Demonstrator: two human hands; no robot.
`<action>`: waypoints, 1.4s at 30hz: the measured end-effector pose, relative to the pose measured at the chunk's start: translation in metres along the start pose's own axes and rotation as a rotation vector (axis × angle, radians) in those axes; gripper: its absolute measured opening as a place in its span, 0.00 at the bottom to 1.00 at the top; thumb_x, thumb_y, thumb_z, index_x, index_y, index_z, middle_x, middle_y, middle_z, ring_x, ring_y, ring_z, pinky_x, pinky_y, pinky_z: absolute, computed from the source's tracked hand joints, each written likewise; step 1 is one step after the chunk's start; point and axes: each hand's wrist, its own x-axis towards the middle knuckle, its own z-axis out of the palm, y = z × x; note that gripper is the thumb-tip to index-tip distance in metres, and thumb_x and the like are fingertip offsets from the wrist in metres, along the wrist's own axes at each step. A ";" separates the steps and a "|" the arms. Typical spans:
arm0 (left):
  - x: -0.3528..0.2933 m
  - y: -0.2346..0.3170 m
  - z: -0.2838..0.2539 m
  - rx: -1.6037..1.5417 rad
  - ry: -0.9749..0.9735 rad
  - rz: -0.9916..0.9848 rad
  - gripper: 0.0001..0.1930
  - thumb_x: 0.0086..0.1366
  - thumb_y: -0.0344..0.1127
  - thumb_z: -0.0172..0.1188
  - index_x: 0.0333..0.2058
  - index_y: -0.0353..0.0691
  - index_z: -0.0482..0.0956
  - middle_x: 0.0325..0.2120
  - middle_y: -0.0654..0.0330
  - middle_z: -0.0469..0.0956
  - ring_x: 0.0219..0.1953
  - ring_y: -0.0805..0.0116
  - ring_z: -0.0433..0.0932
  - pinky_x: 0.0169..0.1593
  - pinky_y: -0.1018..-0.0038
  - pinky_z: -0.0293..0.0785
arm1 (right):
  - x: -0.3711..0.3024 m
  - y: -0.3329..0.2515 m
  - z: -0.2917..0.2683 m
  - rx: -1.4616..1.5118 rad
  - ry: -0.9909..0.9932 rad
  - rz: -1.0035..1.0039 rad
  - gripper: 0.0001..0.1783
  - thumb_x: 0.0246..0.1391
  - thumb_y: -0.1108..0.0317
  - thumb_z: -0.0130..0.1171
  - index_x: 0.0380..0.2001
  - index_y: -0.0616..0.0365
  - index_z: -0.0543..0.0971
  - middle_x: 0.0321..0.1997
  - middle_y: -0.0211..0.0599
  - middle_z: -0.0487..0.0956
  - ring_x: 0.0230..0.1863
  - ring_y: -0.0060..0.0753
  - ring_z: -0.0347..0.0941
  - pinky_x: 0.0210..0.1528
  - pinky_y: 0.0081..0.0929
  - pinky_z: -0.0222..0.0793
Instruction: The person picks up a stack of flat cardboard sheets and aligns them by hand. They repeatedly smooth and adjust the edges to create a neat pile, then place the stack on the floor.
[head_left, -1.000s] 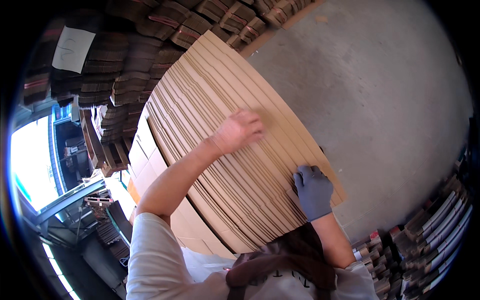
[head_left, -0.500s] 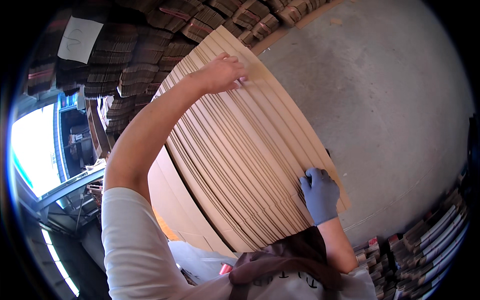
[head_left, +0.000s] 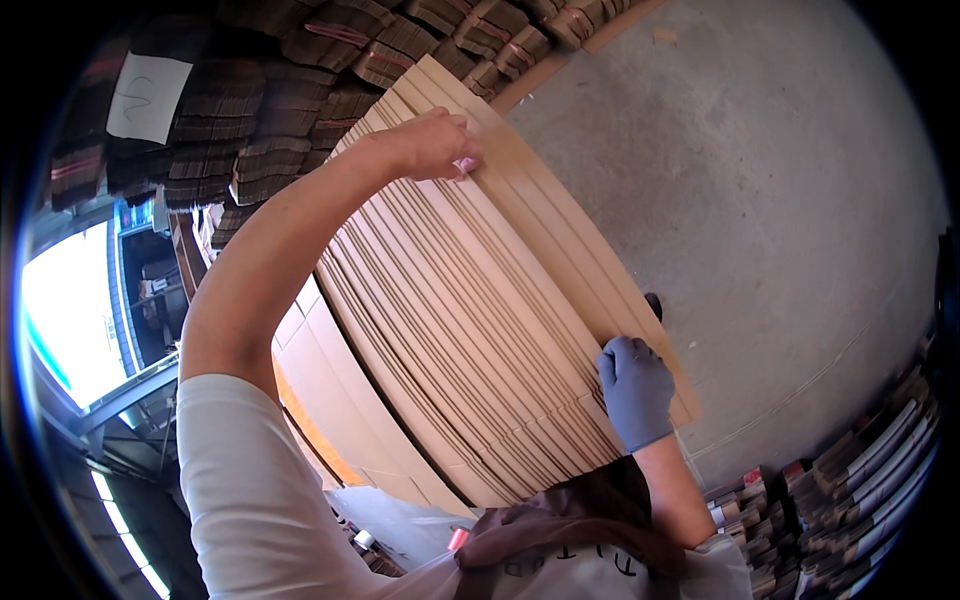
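A: At the far upper edge of the stack, what does the left hand (head_left: 432, 147) do?

B: The bare left hand, arm stretched out, closes its fingers (head_left: 462, 165) on the top edge of the cardboard sheets (head_left: 470, 330), thumb side toward the camera.

A: And at the near lower edge?

B: The right hand (head_left: 634, 390), in a grey-blue glove, lies curled against the right-hand edge of the same sheets, fingers (head_left: 612, 362) bent over the outermost sheet; whether it pinches or only presses cannot be told.

A: Where does the stack stand?

B: The flat brown sheets stand on edge, fanned and leaning, directly before the person, between the two hands. Behind them, to the left, lie larger pale cardboard panels (head_left: 310, 345).

A: What surrounds it?

B: To the right, bare concrete floor (head_left: 760, 200). Along the top, tied bundles of folded cardboard (head_left: 330, 50) piled in rows, one bearing a white paper label (head_left: 148, 97). At lower right, further stacked bundles (head_left: 860, 480).
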 end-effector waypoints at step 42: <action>0.022 -0.034 -0.007 -0.222 0.040 0.185 0.08 0.55 0.33 0.73 0.30 0.40 0.82 0.35 0.60 0.73 0.48 0.57 0.73 0.55 0.63 0.69 | 0.012 0.001 -0.006 0.209 0.152 -0.094 0.07 0.59 0.65 0.64 0.32 0.53 0.76 0.40 0.35 0.74 0.42 0.46 0.74 0.37 0.43 0.75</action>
